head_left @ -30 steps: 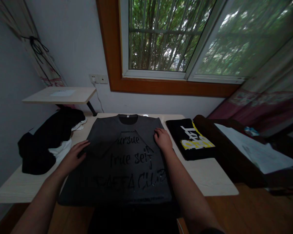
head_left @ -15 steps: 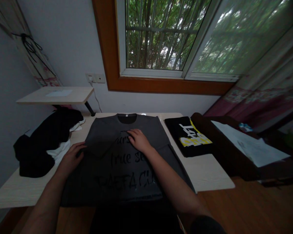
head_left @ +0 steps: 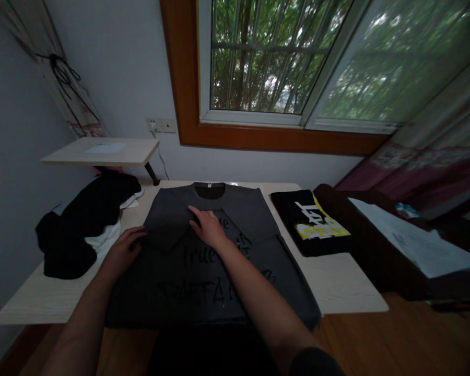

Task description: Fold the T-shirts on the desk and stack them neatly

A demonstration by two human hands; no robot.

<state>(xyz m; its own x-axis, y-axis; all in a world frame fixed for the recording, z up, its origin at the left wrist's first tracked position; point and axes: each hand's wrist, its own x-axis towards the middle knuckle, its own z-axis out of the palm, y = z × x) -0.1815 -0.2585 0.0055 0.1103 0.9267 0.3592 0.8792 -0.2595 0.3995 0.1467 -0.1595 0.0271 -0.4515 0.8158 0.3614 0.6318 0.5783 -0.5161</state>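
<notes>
A dark grey T-shirt [head_left: 235, 282] with black lettering lies front up, its collar toward the wall. Both short sleeves appear laid inward over the chest. My right hand [head_left: 210, 227] rests palm down on the chest print, thumb and fingers apart, beside the left-hand sleeve. At the shirt's left edge is my left hand [head_left: 124, 250], its fingers stretched out and touching the cloth near the folded side. Part of the lettering is hidden under my right hand and forearm.
On the white table [head_left: 348, 282], a folded black shirt [head_left: 292, 219] with yellow and white print lies at right. A pile of black and white clothes [head_left: 78, 230] sits at left under a small raised shelf [head_left: 137, 151]. Beyond the right side is a brown seat [head_left: 370, 250] holding papers.
My right hand has slid left across the chest, uncovering more of the right-hand sleeve fold. My left hand stays at the left edge. The view has shifted slightly left.
</notes>
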